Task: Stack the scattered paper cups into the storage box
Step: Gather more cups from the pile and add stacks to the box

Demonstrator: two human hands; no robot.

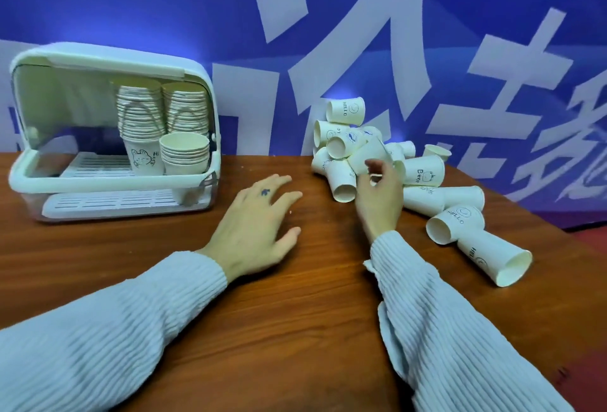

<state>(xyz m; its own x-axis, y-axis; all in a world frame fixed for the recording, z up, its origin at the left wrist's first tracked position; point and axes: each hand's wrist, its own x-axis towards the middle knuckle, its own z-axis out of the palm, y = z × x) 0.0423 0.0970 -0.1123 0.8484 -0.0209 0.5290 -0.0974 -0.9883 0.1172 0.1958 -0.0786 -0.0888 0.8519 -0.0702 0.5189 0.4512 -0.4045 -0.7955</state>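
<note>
The step in hand looks like picking the next cup from the loose pile: the right hand [377, 191] reaches into the near edge of the heap of paper cups [368, 152], its fingers curled and pinched together at a cup lying on its side, though whether it already has a firm hold or is only touching the rim cannot be told. The left hand [256, 227] rests flat on the desk [295, 329] with fingers spread, open and holding nothing, between the pile and the storage box [111, 135]. That box stands at the desk's left with its lid raised; on its upper rack are two tall stacks of nested cups [161, 109] at the back and a shorter stack [185, 152] in front, mouths up. Many cups are left scattered on the right, some tumbled against the blue wall banner [492, 17], a nested pair [476, 240] lying nearer, so the task seems partway done. The next move probably calls for lifting one cup clear without toppling its neighbours, turning it mouth-up and carrying it leftward to nest onto a stack. Both forearms, in pale ribbed sleeves [460, 346], stretch forward from the lower edge of the view.
</note>
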